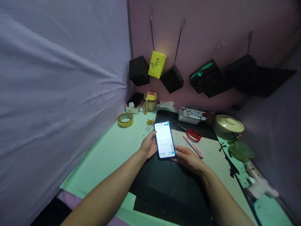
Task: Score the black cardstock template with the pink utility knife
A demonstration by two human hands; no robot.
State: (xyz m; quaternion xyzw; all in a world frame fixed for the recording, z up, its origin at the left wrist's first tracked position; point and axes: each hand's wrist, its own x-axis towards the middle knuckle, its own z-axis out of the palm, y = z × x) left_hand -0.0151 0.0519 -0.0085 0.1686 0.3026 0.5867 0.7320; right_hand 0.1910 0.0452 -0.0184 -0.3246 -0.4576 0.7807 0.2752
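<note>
A smartphone (164, 139) with a lit white screen and a keypad at its bottom is held up over the black sheets (171, 185) on the table. Wrapped round its left edge, my left hand (149, 144) has the thumb on the screen's side. My right hand (188, 157) grips the lower right edge, its fingers partly hidden behind the phone. Red-handled scissors (194, 135) and a pink pen-like tool (193, 147) lie just beyond my right hand.
Yellow tape (125, 120), a yellow-lidded cup (150, 101), a box of white sticks (192, 114) and a lidded bowl (229, 124) stand at the back. A glue gun (260, 183) lies at right. Black boxes (172, 79) and a yellow box (157, 65) hang above.
</note>
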